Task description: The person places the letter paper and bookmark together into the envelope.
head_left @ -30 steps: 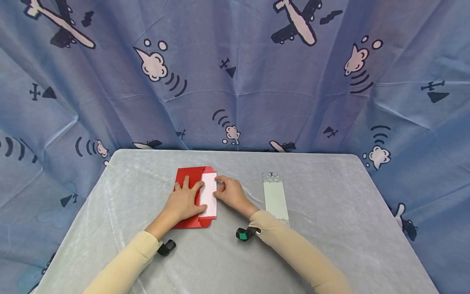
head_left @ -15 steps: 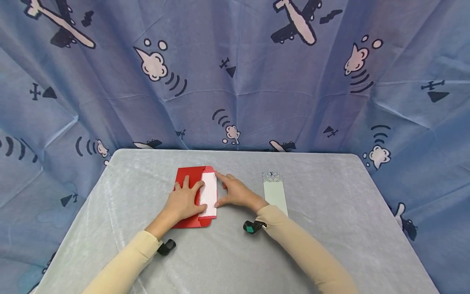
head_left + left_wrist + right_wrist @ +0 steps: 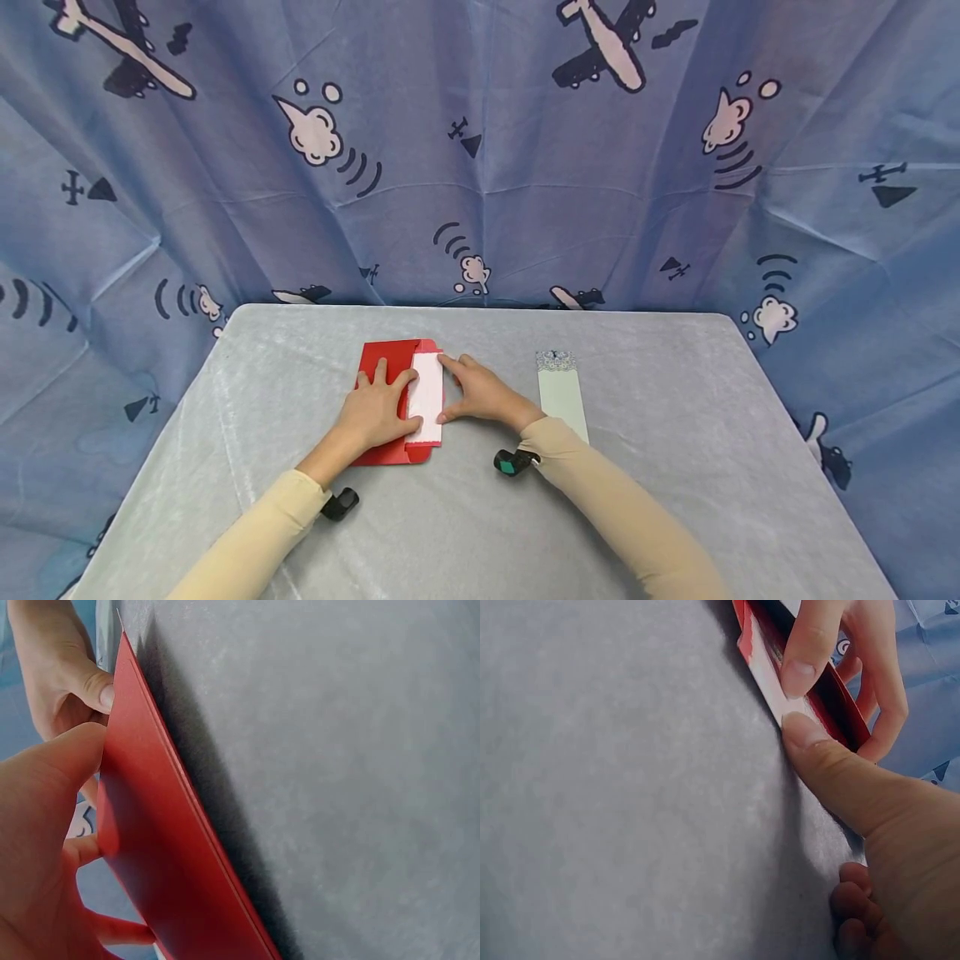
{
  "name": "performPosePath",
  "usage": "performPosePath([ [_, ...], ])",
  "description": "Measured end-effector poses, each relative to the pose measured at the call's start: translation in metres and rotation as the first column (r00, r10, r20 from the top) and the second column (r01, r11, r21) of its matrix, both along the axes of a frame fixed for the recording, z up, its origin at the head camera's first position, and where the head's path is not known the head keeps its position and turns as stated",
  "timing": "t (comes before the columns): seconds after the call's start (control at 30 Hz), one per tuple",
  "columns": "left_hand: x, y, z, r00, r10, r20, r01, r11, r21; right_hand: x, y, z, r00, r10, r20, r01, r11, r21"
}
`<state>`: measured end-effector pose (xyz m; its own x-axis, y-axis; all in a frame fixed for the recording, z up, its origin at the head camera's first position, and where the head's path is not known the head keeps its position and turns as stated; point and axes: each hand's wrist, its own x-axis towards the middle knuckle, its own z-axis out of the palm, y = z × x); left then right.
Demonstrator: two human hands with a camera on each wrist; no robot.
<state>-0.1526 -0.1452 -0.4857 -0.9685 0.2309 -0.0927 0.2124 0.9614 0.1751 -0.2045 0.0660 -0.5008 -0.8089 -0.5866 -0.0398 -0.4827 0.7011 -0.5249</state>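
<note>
In the head view a red envelope point(image 3: 387, 360) lies on the table, flaps toward the right. A white card point(image 3: 426, 383) with red edging at both ends overlaps its right side. My left hand point(image 3: 372, 414) rests spread on the envelope, thumb and index finger reaching to the card. My right hand point(image 3: 486, 393) touches the card's right edge, index finger near the far corner and thumb near the lower end. In the right wrist view the right thumb point(image 3: 832, 761) lies on the card's edge, close to the left thumb point(image 3: 806, 660). The left wrist view shows the red envelope point(image 3: 161, 832) from its side.
A pale green card point(image 3: 562, 396) with patterned ends lies to the right, its lower part hidden by the right sleeve point(image 3: 600, 492). A grey cloth covers the table point(image 3: 675, 400). Behind the table hangs a blue curtain point(image 3: 525, 192) printed with planes.
My right hand has gone from pinching at the card's edge to having thumb and index finger spread along that edge. The left hand, envelope and card look the same.
</note>
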Motion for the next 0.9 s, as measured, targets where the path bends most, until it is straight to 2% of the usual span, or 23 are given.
performPosePath([
  [0.6, 0.000, 0.001, 0.000, 1.000, 0.002, 0.000, -0.002, 1.000, 0.002, 0.000, -0.007, 0.004, 1.000, -0.004, -0.031, 0.006, 0.996, 0.090],
  [0.9, 0.000, 0.000, 0.000, 1.000, 0.006, -0.001, -0.006, 1.000, 0.002, -0.003, -0.011, 0.001, 0.998, -0.007, -0.055, 0.016, 0.988, 0.155],
])
